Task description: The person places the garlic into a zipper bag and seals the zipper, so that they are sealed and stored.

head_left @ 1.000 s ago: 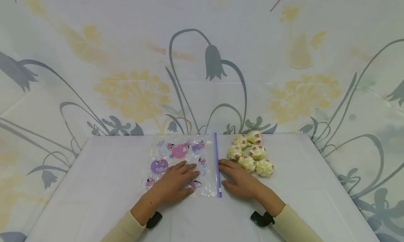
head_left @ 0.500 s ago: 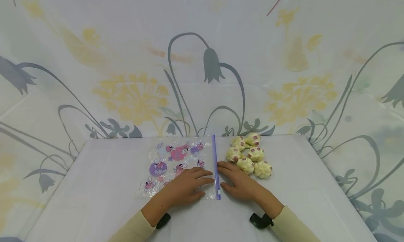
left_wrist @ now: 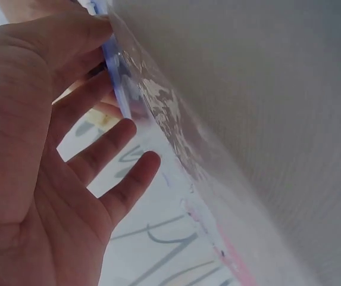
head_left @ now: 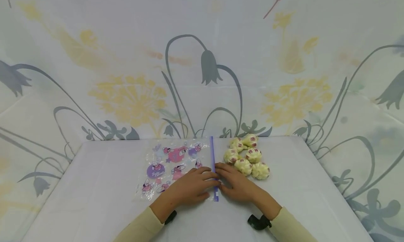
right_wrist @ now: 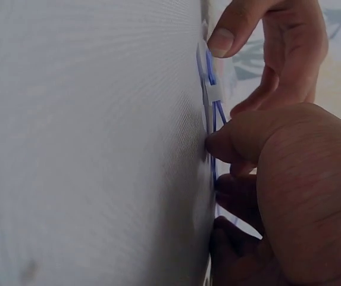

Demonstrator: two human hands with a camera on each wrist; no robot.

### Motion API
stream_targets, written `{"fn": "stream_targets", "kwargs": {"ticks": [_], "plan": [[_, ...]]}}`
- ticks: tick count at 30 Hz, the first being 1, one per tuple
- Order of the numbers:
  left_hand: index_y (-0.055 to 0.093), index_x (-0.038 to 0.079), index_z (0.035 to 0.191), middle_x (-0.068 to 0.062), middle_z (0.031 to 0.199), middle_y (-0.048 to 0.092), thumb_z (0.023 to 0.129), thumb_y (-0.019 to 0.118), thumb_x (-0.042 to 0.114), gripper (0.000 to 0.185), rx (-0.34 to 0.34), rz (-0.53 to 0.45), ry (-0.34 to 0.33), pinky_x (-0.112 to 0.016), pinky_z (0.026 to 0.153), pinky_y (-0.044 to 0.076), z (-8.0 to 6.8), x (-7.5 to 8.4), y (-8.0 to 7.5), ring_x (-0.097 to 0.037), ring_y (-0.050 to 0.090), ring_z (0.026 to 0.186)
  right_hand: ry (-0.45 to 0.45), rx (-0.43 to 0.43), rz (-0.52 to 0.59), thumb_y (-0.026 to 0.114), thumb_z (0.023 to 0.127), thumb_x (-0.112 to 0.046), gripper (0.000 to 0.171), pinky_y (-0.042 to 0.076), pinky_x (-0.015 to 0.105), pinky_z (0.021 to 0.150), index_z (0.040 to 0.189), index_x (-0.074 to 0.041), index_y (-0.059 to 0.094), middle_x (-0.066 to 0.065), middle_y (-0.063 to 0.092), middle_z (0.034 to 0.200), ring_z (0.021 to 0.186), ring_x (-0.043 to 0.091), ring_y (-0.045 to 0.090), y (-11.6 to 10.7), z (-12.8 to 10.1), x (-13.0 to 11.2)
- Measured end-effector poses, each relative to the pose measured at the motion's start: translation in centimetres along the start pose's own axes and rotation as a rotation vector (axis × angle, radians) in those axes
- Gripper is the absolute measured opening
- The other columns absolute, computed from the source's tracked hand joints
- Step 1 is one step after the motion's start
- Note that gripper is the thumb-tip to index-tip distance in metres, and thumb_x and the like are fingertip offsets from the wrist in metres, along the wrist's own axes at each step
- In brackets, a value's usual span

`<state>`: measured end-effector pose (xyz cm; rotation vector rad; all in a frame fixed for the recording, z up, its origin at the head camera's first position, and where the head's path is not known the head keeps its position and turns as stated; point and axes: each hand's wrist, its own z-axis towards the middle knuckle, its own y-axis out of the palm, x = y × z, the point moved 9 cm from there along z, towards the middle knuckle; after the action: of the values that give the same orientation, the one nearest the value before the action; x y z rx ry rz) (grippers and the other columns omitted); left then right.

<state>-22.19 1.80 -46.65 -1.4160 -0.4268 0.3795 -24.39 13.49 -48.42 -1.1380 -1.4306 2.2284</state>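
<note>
A clear zip bag (head_left: 186,156) printed with pink and purple figures lies flat, its purple zip strip (head_left: 212,147) along the right side. Near the strip's front end sits a small white slider (right_wrist: 215,93). Palm down over the bag's front right part, my left hand (head_left: 192,186) has loosely spread fingers that reach the strip. In the left wrist view its thumb tip is right at the strip. From the other side, my right hand (head_left: 238,184) rests on the table with relaxed fingertips at the strip. The two hands' fingertips nearly meet there.
Several pale yellow, garlic-like bulbs (head_left: 243,166) with reddish-purple patches lie clustered just beyond my right hand. The table (head_left: 104,186) has a white cover. Behind it hangs a flower-printed cloth (head_left: 139,59). Dark wrist devices (head_left: 259,222) show below the hands.
My left hand has slid right across the bag, from its printed middle to the zip strip. My right hand stays almost in place, its fingertips now at the strip. The head view has shifted slightly.
</note>
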Motion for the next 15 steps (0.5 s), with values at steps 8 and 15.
{"fn": "stream_targets", "kwargs": {"ticks": [8, 15], "plan": [[0.066, 0.032, 0.141, 0.008, 0.151, 0.057, 0.101, 0.072, 0.041, 0.041, 0.009, 0.083, -0.022, -0.044, 0.115, 0.046, 0.62, -0.31, 0.21, -0.021, 0.052, 0.137, 0.007, -0.003, 0.013, 0.072, 0.099, -0.011, 0.055, 0.042, 0.057, 0.117, 0.15, -0.001, 0.056, 0.017, 0.046, 0.162, 0.15, 0.036, 0.044, -0.02, -0.09, 0.01], [0.07, 0.027, 0.128, 0.007, 0.15, 0.058, 0.097, 0.077, 0.043, 0.036, 0.042, 0.094, -0.046, -0.041, 0.11, 0.049, 0.61, -0.25, -0.39, -0.021, 0.054, 0.13, 0.015, -0.008, 0.02, 0.071, 0.098, -0.011, 0.056, 0.04, 0.057, 0.119, 0.152, -0.004, 0.055, 0.014, 0.044, 0.164, 0.151, 0.035, 0.043, 0.05, -0.03, 0.1]]}}
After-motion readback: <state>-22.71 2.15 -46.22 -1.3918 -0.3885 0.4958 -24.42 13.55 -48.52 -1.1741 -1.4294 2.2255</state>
